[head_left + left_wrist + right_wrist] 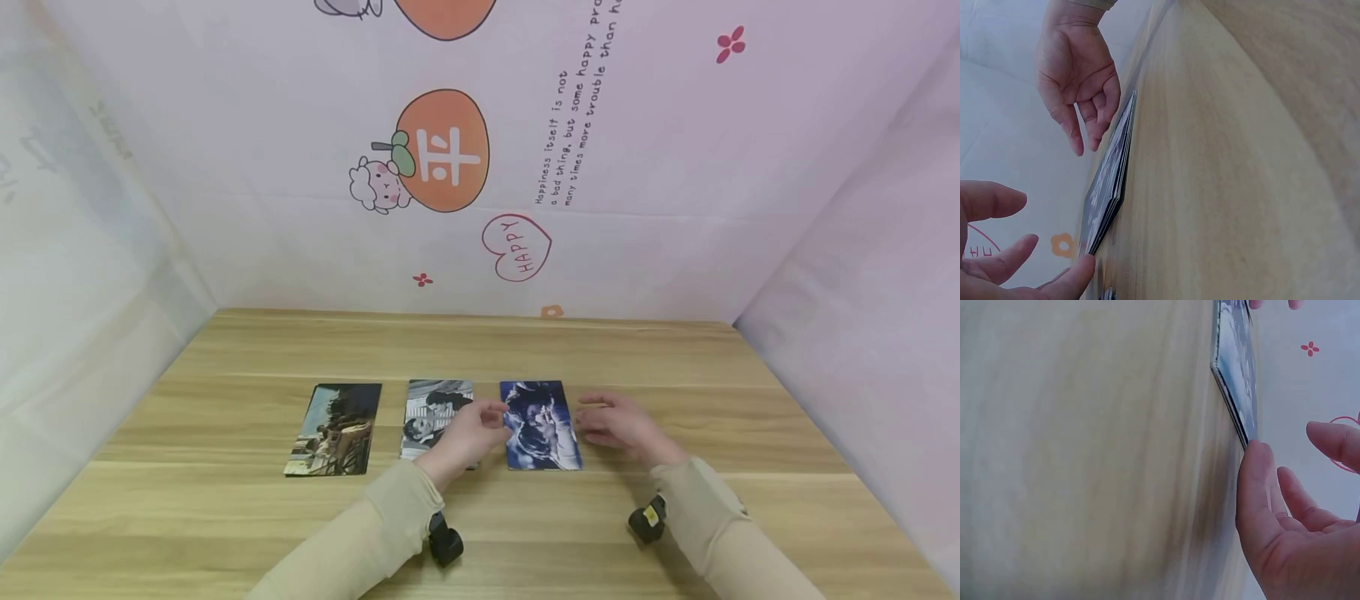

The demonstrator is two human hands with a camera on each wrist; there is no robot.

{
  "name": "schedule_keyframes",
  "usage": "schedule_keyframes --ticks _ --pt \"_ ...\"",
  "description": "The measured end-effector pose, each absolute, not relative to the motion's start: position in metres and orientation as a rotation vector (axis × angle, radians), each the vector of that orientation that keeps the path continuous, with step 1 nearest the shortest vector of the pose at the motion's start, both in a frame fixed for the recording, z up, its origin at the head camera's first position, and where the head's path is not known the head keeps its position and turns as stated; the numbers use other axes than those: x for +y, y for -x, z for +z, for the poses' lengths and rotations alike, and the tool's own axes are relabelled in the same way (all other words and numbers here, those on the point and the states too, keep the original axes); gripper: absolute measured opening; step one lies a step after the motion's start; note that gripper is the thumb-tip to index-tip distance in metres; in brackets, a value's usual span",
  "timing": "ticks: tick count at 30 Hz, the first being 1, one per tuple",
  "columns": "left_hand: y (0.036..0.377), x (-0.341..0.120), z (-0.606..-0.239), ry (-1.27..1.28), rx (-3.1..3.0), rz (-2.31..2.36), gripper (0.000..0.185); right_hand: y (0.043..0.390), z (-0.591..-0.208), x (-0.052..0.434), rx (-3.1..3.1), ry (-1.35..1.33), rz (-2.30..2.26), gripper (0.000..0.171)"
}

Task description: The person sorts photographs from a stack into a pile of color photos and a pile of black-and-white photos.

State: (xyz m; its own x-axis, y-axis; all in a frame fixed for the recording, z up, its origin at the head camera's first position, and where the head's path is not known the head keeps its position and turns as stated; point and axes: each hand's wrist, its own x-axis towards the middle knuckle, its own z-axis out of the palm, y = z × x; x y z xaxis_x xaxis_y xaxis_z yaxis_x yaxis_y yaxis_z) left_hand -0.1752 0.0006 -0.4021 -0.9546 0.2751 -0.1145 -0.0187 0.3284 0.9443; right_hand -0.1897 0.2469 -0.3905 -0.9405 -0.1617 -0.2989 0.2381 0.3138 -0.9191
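Observation:
A small stack of picture cards with a blue-toned image (pixel 542 425) lies flat on the wooden table, between the two hands. At its left edge is my left hand (pixel 474 433), fingers loosely bent and nothing gripped; in the left wrist view a fingertip (pixel 1079 275) is right at the stack's corner. My right hand (pixel 618 423) is at the right edge, fingers spread loosely, with one fingertip (pixel 1259 453) at the stack's side in the right wrist view. Several layered card edges (pixel 1119 181) show. The left hand partly covers a black-and-white picture card (pixel 429 417).
Another stack of cards with a coloured picture (pixel 337 429) lies at the left on the wooden table (pixel 225 517). White printed sheets (pixel 637 167) stand behind and on both sides of the table. A black camera (pixel 446 542) hangs at the left wrist, another camera (pixel 647 521) at the right.

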Motion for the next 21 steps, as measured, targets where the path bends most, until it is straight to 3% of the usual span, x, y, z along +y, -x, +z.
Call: schedule_keyframes --ticks 21 --pt "0.1746 0.0040 -0.4021 -0.214 2.297 1.689 0.045 0.1895 -0.3920 0.2401 2.245 -0.098 -1.647 0.051"
